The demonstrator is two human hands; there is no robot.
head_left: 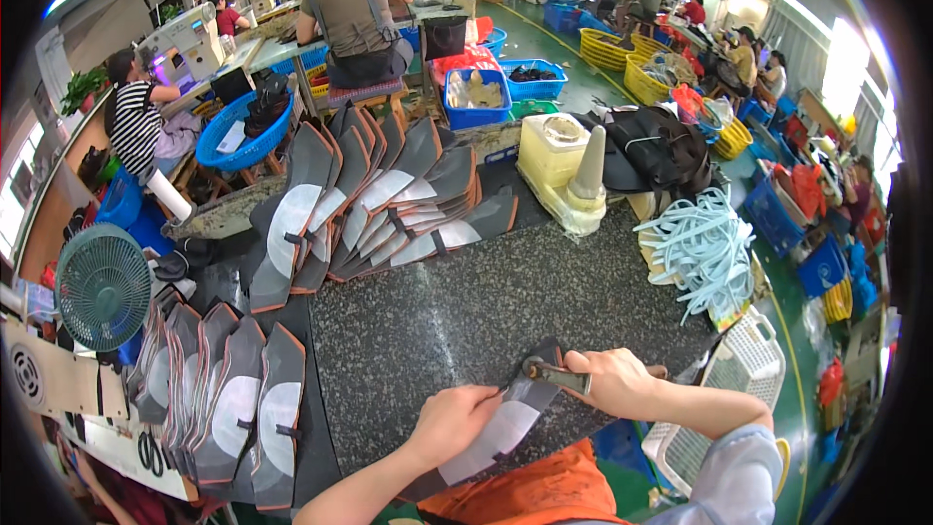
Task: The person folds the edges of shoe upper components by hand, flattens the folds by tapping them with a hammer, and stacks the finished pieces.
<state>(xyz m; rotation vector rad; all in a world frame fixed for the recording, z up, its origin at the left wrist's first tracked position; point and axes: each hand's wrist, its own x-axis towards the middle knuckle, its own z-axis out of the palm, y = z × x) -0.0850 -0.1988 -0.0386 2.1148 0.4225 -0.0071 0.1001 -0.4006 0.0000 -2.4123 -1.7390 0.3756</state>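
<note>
My right hand (614, 384) is wrapped around the handle of a hammer (559, 375), whose metal head rests on or just above a flat grey piece (498, 439) with a pale patch. My left hand (455, 420) pinches that piece by its left edge, close to the hammer head. The piece lies at the near edge of a dark speckled stone slab (418, 321). Similar orange-edged pieces form a fanned stack (389, 194) at the slab's far side. Another row of such pieces (233, 408) lies to the left of my left forearm.
A yellowish glue tub (552, 151) and a grey cone-topped bottle (589, 175) stand at the far edge. Pale blue strips (700, 243) are heaped on the right, above a white plastic basket (748, 369). Leftward are a green fan (102, 287) and scissors (151, 452). Other people work farther off.
</note>
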